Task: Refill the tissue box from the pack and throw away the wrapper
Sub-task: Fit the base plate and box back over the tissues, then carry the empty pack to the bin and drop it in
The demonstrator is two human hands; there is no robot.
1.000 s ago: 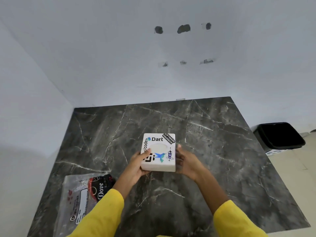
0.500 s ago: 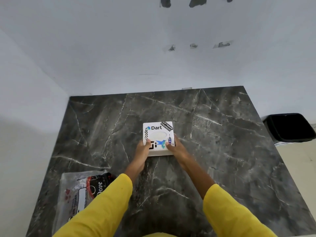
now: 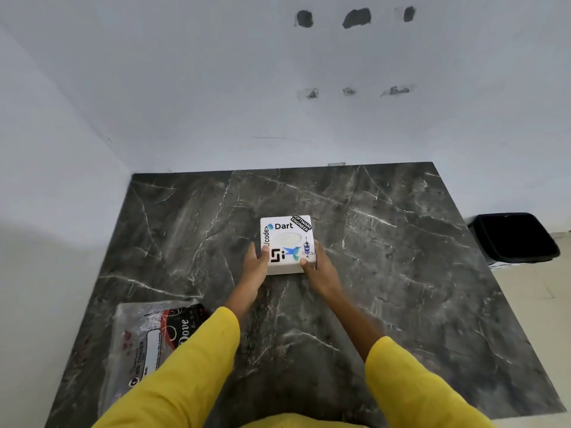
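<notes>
Marble counter (image 3: 386, 273): tissue box (image 3: 288, 244), seemingly full

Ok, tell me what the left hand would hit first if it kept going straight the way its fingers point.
The left hand already grips the tissue box, and its fingers point away toward the back wall. Past the box, only bare counter shows, so probably the wall.
</notes>
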